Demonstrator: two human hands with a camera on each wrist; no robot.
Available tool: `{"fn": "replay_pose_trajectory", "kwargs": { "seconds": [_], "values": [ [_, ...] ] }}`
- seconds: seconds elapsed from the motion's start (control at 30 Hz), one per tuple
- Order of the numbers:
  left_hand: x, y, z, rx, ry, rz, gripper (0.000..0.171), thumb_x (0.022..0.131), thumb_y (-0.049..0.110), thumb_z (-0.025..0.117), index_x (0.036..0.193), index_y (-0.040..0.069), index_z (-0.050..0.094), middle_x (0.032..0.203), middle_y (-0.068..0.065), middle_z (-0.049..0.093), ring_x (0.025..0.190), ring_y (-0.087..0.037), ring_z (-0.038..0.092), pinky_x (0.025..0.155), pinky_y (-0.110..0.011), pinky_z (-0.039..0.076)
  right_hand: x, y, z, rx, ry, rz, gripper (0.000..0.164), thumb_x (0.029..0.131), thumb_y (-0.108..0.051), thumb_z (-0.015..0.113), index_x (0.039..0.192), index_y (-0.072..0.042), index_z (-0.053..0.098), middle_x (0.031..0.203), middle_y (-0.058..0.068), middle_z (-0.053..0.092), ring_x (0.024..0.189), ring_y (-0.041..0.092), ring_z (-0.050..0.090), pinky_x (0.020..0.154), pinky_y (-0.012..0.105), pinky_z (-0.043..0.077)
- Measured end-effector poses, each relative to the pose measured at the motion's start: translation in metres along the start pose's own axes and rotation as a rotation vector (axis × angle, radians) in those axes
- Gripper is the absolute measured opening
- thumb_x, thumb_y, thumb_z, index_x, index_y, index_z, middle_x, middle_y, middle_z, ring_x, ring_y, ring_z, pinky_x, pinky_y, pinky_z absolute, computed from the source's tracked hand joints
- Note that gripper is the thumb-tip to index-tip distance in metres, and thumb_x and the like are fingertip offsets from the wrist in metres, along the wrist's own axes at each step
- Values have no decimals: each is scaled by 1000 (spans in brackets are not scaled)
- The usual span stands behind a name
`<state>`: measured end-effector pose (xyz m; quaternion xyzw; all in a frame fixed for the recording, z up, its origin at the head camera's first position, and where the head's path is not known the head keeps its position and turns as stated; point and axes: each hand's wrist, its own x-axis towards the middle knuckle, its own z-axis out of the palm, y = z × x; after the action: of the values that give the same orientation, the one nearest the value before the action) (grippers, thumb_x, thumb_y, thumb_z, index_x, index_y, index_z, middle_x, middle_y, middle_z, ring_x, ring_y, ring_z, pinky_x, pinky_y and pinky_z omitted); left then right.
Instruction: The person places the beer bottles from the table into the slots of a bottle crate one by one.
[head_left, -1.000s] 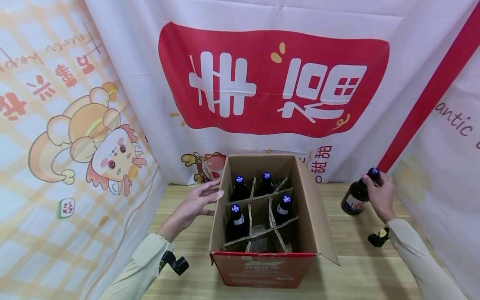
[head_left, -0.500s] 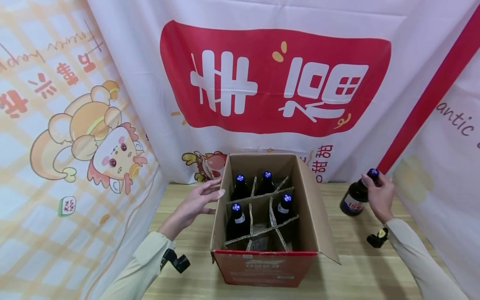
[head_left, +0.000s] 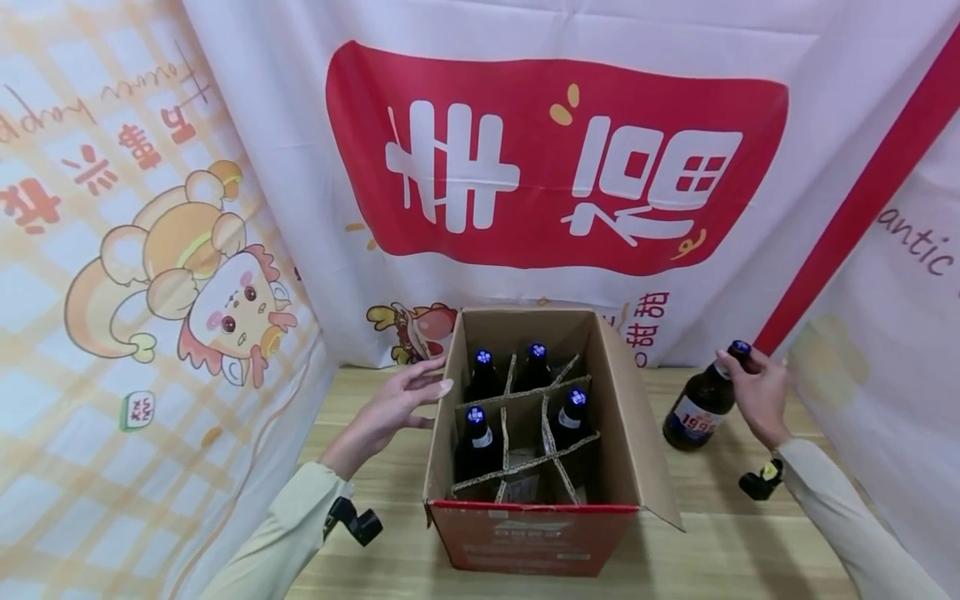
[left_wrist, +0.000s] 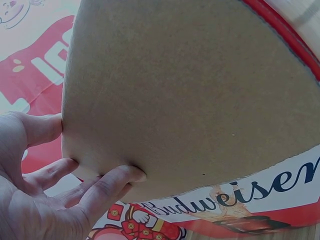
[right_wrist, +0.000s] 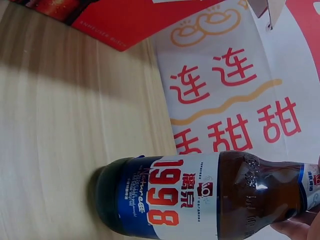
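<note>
My right hand (head_left: 761, 396) grips a dark brown beer bottle (head_left: 697, 412) by its neck, to the right of the carton. The bottle leans with its base toward the carton; in the right wrist view its "1998" label (right_wrist: 175, 195) shows. On the left, my left hand (head_left: 393, 408) rests against the side of the open cardboard carton (head_left: 525, 537). Its fingertips press a brown cardboard flap (left_wrist: 190, 100) in the left wrist view, thumb at the flap's edge. Inside the carton, several capped bottles (head_left: 480, 442) stand between cardboard dividers (head_left: 547, 454).
The carton's right flap (head_left: 651, 442) sticks out toward the bottle. Wooden tabletop (head_left: 720, 533) lies under everything. Printed cloth hangs behind (head_left: 555, 287) and along both sides, close to the right hand.
The bottle in my right hand has tilted, its base swinging left and toward me. My left hand stays against the carton, and the view shifts slightly.
</note>
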<state>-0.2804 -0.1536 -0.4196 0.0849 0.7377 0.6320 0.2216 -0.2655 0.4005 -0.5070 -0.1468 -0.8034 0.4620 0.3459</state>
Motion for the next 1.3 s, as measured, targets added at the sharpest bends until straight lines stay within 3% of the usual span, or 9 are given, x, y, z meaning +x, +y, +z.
{"fn": "replay_pose_trajectory", "kwargs": {
  "seconds": [0.07,0.1,0.17,0.23,0.37,0.7,0.97,1.13,1.3],
  "values": [
    [0,1,0,-2,-4,3,70,103,28,67,163,12,35,162,-25,40,141,-44,49,95,-49,61,-1,-2,-1,-12,-3,11,34,94,-21,80,113,8,77,71,-38,59,65,-17,57,102,12,42],
    [0,1,1,-4,-8,4,70,103,28,67,163,12,35,162,-25,40,141,-44,49,95,-49,61,0,-3,-2,-15,-6,13,34,94,-21,80,112,8,77,70,-37,59,63,-16,57,110,12,37],
    [0,1,2,-10,-12,5,70,103,26,67,163,11,34,162,-25,40,140,-44,49,95,-48,61,-1,-6,-2,-48,-10,24,33,94,-24,80,108,7,78,67,-36,57,60,-14,55,83,8,46],
    [-1,2,2,-14,-12,3,71,103,25,67,164,11,34,162,-25,40,141,-44,49,95,-48,61,0,-9,-4,-75,-14,30,34,95,-26,80,103,7,77,63,-35,56,56,-11,51,77,7,46],
    [-3,3,3,-16,-10,1,71,103,26,67,164,11,33,165,-24,36,142,-44,47,95,-47,61,3,-19,-5,-122,-10,9,35,93,-29,81,87,5,74,57,-28,54,52,-4,44,47,14,34],
    [-3,2,2,-22,-15,-9,72,102,28,68,164,13,34,168,-22,32,144,-44,45,96,-48,61,7,-61,-14,-120,-112,-11,40,97,-35,77,101,5,77,69,-26,60,62,-2,51,54,12,42],
    [-2,1,0,-21,-19,-1,71,103,29,67,164,13,34,168,-21,32,145,-43,46,96,-48,61,11,-99,-24,-108,-237,-109,41,99,-37,73,98,3,74,73,4,63,63,9,49,54,17,41],
    [-2,2,0,-23,-22,2,72,103,29,67,164,13,34,168,-22,32,145,-43,46,96,-48,61,11,-128,-29,-127,-270,-119,43,100,-42,71,102,1,75,76,6,65,65,13,53,48,23,43],
    [-2,2,1,-26,-25,1,72,103,28,67,164,13,34,168,-21,32,145,-44,45,96,-49,61,11,-159,-34,-150,-277,-123,49,99,-46,70,118,-1,76,97,7,76,74,4,61,63,9,49]
  ]
}}
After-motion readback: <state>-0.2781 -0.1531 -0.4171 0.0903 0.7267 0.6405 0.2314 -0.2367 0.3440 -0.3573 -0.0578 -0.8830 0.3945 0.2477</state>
